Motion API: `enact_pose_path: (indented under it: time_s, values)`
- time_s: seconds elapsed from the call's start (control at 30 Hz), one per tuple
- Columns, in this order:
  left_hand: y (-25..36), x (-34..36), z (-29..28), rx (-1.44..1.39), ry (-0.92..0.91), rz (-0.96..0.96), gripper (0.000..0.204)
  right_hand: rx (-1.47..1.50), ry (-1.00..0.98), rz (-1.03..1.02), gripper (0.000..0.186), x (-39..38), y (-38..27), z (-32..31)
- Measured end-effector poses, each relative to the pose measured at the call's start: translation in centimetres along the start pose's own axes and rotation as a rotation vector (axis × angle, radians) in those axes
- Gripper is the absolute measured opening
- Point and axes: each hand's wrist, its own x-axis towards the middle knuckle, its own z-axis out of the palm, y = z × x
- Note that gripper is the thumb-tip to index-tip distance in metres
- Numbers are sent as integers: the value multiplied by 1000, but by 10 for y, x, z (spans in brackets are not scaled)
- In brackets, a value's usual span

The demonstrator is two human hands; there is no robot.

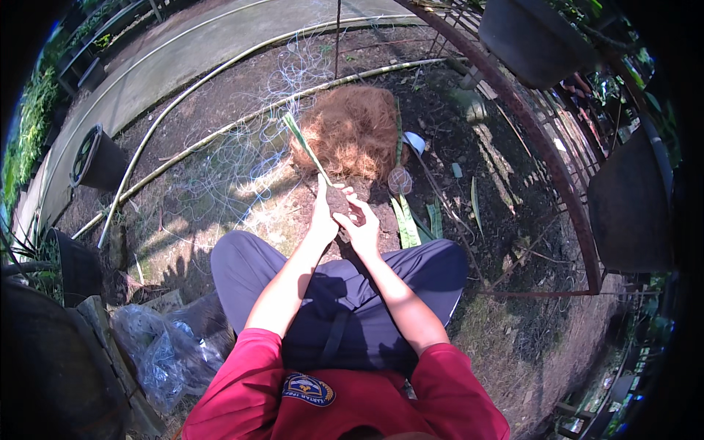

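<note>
A long green snake plant leaf (304,144) with a dark clump of soil (338,204) at its base is between my hands. My left hand (323,214) is closed round the clump's left side, with the leaf slanting up and left above it. My right hand (360,224) curls its fingers against the clump's right side. Just beyond lies a heap of brown coconut fibre (348,128). To its right rests a string-wrapped ball (400,180) with a green leaf standing out of it. Several cut leaves (405,222) lie on the soil by my right knee.
Tangled pale string (242,158) spreads over the ground at left, crossed by bamboo poles (213,139). A white rounded object (415,142) sits beside the fibre. A clear plastic bag (165,352) lies at lower left. Dark pots (101,159) and a rusty metal frame (546,154) flank me.
</note>
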Motion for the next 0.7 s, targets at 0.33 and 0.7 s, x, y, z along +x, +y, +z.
enact_pose_path:
  time_s: [0.33, 0.7]
  values:
    - [11, 17, -43, 162, 211, -85, 14, -617, 220, 48, 31, 26, 67, -51]
    - [11, 14, -51, 274, 390, 256, 15, -1107, -425, -179, 56, 50, 85, -7]
